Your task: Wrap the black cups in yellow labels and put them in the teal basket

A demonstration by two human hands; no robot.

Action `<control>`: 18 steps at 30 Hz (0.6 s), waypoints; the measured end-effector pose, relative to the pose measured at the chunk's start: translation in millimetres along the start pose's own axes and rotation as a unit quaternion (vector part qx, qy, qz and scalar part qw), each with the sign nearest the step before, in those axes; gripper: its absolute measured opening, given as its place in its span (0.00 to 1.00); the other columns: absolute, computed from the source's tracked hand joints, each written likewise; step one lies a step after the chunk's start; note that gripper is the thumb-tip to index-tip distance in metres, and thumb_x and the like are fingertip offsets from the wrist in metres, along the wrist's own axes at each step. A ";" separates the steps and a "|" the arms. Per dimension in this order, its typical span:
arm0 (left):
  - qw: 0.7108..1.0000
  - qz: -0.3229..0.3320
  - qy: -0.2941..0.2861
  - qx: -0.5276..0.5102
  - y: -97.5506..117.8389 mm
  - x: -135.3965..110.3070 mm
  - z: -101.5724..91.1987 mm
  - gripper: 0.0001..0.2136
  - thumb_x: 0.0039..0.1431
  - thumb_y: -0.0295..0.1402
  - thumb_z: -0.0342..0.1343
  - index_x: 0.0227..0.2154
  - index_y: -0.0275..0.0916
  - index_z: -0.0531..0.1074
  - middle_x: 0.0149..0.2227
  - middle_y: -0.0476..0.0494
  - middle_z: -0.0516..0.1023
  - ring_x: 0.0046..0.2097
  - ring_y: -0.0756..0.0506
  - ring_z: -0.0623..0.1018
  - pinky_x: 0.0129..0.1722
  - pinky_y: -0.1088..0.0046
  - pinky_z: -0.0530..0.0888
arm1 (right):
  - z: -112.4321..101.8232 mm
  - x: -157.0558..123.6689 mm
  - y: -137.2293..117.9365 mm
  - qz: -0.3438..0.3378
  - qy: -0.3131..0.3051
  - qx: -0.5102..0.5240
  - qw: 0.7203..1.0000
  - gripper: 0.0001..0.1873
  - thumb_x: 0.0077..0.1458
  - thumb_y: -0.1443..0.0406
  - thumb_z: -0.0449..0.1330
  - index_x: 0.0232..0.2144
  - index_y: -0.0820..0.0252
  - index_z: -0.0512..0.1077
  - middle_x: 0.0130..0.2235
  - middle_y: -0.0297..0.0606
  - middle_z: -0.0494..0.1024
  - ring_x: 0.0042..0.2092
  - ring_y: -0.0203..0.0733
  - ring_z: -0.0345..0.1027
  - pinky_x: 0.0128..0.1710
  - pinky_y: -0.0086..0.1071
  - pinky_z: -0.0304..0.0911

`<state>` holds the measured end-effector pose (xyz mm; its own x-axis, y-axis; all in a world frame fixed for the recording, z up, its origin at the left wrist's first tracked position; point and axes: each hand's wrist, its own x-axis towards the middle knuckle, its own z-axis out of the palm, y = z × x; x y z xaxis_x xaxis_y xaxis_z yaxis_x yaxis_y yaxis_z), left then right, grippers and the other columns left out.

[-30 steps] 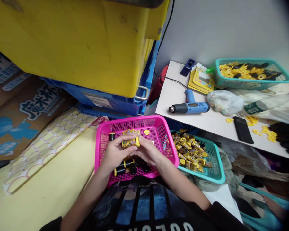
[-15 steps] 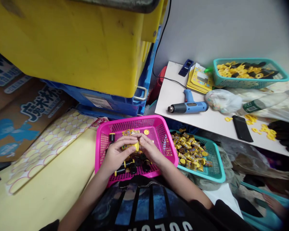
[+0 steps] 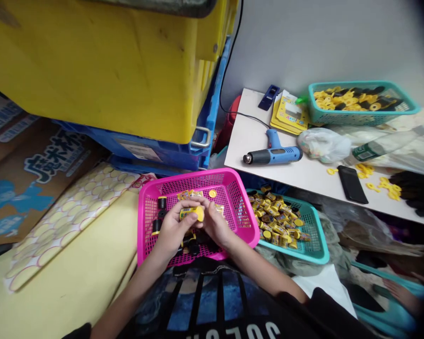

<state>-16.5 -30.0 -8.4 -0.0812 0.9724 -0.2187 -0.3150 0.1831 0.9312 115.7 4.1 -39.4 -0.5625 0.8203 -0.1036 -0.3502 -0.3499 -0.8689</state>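
Observation:
A small yellow-capped bottle with a printed yellow wrapper lies across the fingers of my left hand, its thumb pressed on the side near the cap. Against the cap end, my right hand curls in, its fingertips meeting those of the left and partly hidden. Both hands are over a pink basket. Inside it are black bottles with yellow caps, clear and yellow printed wrappers and a loose yellow disc.
Right of the pink basket, a teal basket holds many wrapped bottles. On the white table lie a blue heat gun, a phone, yellow rings and another teal basket. Yellow and blue crates stack at left, beside printed cardboard.
The bottle has turned in my left hand, showing more of its wrapper and cap. My right hand has shifted slightly down. The whole view has moved a little.

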 end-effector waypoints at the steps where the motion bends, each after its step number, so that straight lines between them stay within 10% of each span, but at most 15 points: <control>1: 1.000 -0.004 -0.003 -0.020 -2.3 -0.5 1.5 0.16 0.52 0.45 0.64 0.39 0.41 0.72 0.38 0.45 0.78 0.34 0.47 0.78 0.32 0.73 0.75 | -1.1 -0.4 -3.6 -0.043 0.013 -0.065 0.997 0.29 0.59 0.42 0.48 0.52 0.53 0.65 0.51 0.43 0.70 0.54 0.49 0.65 0.51 0.44 0.64; 8: 0.996 0.011 -0.083 0.016 2.5 4.6 13.0 0.25 0.58 0.47 0.57 0.55 0.45 0.61 0.46 0.42 0.72 0.43 0.46 0.75 0.40 0.71 0.74 | -32.2 -39.4 -79.8 -0.293 0.038 -0.521 0.801 0.19 0.56 0.64 0.62 0.51 0.49 0.68 0.42 0.37 0.77 0.44 0.43 0.70 0.48 0.41 0.64; 11: 0.997 0.032 -0.059 0.044 7.9 13.4 0.5 0.23 0.57 0.45 0.58 0.54 0.45 0.64 0.46 0.42 0.72 0.43 0.46 0.74 0.39 0.71 0.74 | -71.2 -85.8 -120.2 -0.163 0.227 -0.702 0.655 0.16 0.56 0.63 0.60 0.48 0.55 0.72 0.43 0.45 0.75 0.45 0.50 0.68 0.47 0.45 0.63; 14: 0.996 0.013 -0.008 0.093 11.5 20.8 -12.8 0.15 0.59 0.41 0.56 0.47 0.43 0.71 0.43 0.44 0.75 0.42 0.46 0.75 0.40 0.70 0.74 | -96.7 -110.5 -130.2 -0.017 0.256 -0.800 0.542 0.18 0.55 0.56 0.59 0.45 0.58 0.75 0.42 0.50 0.75 0.47 0.57 0.66 0.47 0.52 0.62; 18: 0.990 0.005 -0.023 0.141 13.4 24.9 -13.7 0.12 0.56 0.39 0.58 0.43 0.42 0.75 0.39 0.44 0.79 0.40 0.45 0.78 0.41 0.68 0.75 | -79.3 -69.4 -85.4 0.027 0.082 -0.763 0.641 0.14 0.62 0.61 0.54 0.44 0.59 0.75 0.44 0.47 0.77 0.48 0.49 0.68 0.50 0.41 0.62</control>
<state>-35.8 -5.3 -5.3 -0.0376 0.9787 -0.2018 -0.0369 0.2004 0.9790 244.0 13.0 3.6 -0.4132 0.9058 -0.0938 0.8763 0.3675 -0.3115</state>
